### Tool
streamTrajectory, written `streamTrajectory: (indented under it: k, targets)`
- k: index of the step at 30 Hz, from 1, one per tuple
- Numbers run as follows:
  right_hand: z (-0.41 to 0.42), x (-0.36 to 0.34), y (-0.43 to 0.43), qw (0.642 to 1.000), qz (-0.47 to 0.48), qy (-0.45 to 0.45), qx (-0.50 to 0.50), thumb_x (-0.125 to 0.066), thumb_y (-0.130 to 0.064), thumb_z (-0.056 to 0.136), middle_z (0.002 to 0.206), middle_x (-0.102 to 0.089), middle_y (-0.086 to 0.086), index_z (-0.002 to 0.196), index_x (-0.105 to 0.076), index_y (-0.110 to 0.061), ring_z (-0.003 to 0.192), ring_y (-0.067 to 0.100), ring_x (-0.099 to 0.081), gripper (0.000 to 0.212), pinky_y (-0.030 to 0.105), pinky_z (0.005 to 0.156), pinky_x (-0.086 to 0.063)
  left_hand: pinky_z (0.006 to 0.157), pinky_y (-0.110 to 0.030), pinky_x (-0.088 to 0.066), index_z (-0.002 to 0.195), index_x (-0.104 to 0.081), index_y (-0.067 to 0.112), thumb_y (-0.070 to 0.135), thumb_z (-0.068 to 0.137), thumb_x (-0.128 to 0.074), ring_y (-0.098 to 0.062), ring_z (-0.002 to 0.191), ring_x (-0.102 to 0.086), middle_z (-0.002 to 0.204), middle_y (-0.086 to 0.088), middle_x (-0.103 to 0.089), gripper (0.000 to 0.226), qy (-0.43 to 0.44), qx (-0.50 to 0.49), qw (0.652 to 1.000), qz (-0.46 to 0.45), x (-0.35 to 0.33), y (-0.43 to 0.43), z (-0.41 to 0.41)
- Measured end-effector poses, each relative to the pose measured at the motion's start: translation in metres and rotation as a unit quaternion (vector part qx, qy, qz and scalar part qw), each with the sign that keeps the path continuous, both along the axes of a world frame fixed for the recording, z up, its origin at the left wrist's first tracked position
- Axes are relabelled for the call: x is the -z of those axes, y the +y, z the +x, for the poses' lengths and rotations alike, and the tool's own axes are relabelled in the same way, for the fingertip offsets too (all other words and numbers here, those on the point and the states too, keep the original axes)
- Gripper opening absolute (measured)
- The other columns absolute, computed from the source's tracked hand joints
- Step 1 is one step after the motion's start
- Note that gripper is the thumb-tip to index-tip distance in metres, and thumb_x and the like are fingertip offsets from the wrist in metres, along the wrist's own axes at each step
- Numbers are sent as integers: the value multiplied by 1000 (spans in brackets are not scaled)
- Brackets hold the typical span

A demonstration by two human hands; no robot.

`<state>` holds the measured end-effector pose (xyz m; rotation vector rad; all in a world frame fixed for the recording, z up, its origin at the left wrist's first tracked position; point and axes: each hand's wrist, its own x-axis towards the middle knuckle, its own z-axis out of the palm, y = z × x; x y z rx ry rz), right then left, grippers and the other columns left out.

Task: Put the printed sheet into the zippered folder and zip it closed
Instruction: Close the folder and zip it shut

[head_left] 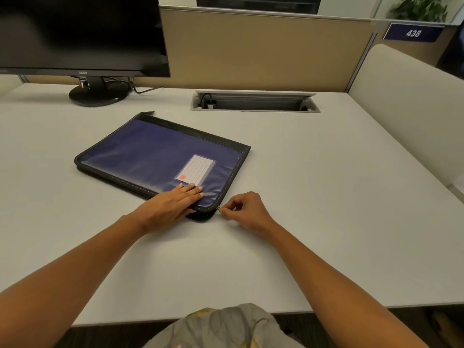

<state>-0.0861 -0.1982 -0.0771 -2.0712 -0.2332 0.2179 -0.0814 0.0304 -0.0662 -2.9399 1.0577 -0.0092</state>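
While the left hand (173, 202), grip released, presses flat on the blue, black-edged zippered folder (150, 151) mid-frame, the right hand (244, 209) pinches its small metal zipper pull (219, 208).

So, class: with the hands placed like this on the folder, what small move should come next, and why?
Probably draw the zipper pull round the folder corner: the right hand pinches it there while the left hand presses the cover flat.

Navy folder (150, 151) with black trim, white lined label (195, 169), black monitor (80, 33)
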Motion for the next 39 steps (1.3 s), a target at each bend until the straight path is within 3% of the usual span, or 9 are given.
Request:
streamTrajectory:
  k: [4,6,12,15,19,21,29,39]
  targets:
    - [-2,2,12,1000,-8,-8,-7,-70,-16,77,74,-71,13,78,-72,-2,50,4,-51,14,19,54,-44,87,-44,-49,119,-59,2,54,94,-7,-33,109,-62,119,-16,-65,77,-44,-45,998,-4,1,-5,-9]
    - [-4,2,16,1000,-13,-23,-6,-70,-16,77,74,-72,12,78,-73,-4,51,4,-51,13,18,54,-44,90,-48,-47,122,-56,-1,57,92,-4,-35,112,-60,121,-19,-62,83,-17,-69,997,3,3,-10,-11]
    - [-9,2,21,1000,-2,-28,-9,-71,-15,76,69,-68,3,78,-73,-5,47,2,-52,10,17,53,-46,74,-41,-55,107,-67,3,48,96,-2,-29,93,-70,104,-13,-72,80,-88,-73,993,23,7,-17,-12]
    - [-16,1,32,998,2,-47,-42,-70,-13,76,76,-72,12,81,-73,-4,52,5,-53,11,18,57,-48,72,-43,-56,106,-67,0,45,97,-2,-31,92,-70,103,-16,-71,80,-126,-50,990,34,11,-16,-10]
    - [-17,-3,38,997,3,-68,-43,-70,-14,76,76,-72,12,81,-73,-5,51,7,-50,11,21,56,-46,70,-44,-56,104,-67,-2,41,99,-4,-33,90,-70,101,-19,-71,77,-168,-24,986,-3,15,-10,-8]
    - [-15,-7,36,997,6,-70,-36,-70,-15,76,76,-72,11,81,-74,-6,48,5,-49,11,16,53,-43,69,-43,-56,103,-67,-3,40,99,-4,-33,89,-70,100,-19,-71,76,-179,-17,984,-18,13,-8,-7]
    - [3,-22,19,993,39,-93,52,-72,-13,74,58,-62,-8,70,-72,-6,41,1,-46,8,11,48,-38,66,-48,-57,102,-66,-6,40,100,-12,-36,87,-70,100,-23,-70,72,-221,-12,970,-103,-3,-4,-6]
    - [27,-80,45,975,163,-130,74,-69,-15,79,67,-64,-8,86,-72,-7,57,-5,-59,11,8,59,-50,56,-34,-58,94,-67,-10,36,100,-25,-31,65,-72,83,-21,-73,63,-298,-29,921,-249,-58,6,13]
